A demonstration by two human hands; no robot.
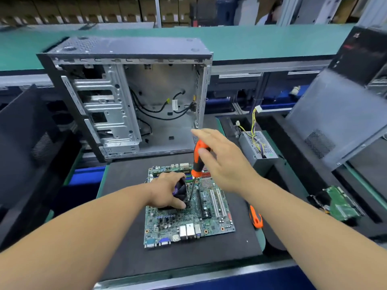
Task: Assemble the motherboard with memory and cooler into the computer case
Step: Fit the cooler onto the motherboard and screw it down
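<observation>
The motherboard (188, 216) lies flat on a black mat (129, 237) on the counter, directly in front of the open computer case (125, 97). The cooler (180, 190) sits on the board's far-left part, largely hidden under the left hand (167, 190), whose grip curls over it. An orange-handled screwdriver (195, 166) stands upright just right of the cooler, tip on the board. The right hand (222, 160) touches its handle top with fingers spread and relaxed. A second screwdriver (256, 217) lies right of the board.
</observation>
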